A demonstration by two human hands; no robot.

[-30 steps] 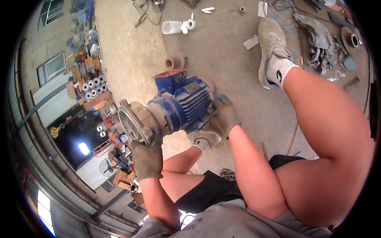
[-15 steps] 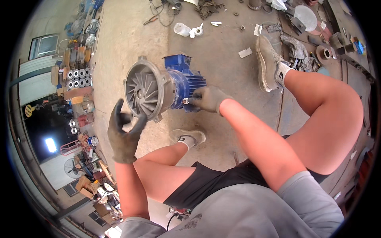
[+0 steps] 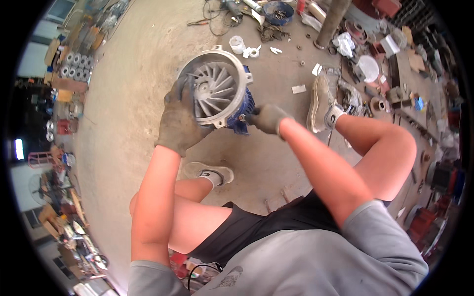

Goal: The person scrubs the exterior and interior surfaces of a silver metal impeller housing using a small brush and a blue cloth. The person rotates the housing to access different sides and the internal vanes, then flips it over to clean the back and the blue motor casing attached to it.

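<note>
In front of me is a blue electric motor point(image 3: 241, 127) with an open grey metal housing point(image 3: 242, 93) on its end. Inside the round rim sits a bladed fan wheel point(image 3: 213, 90). My gloved left hand point(image 3: 180, 118) grips the near left side of the housing, its fingers reaching over the rim beside the blades. At the motor's right side, my gloved right hand point(image 3: 268, 119) is closed with its fingertips against the blue body, next to a small metal fitting point(image 3: 242, 117). The housing hides most of the motor.
Beyond the motor lie a white plastic cup point(image 3: 237, 45), a tape roll point(image 3: 254, 52) and a blue bowl point(image 3: 278, 13) of small parts. A post point(image 3: 332, 27) rises at the far right, near scattered metal parts and rags. My shoes point(image 3: 317, 103) flank the work. Shelved goods line the left.
My left hand has moved from beside the housing onto its rim. The motor has tipped so its fan opening faces me more. My right hand stays at its side, and the whole view has shifted.
</note>
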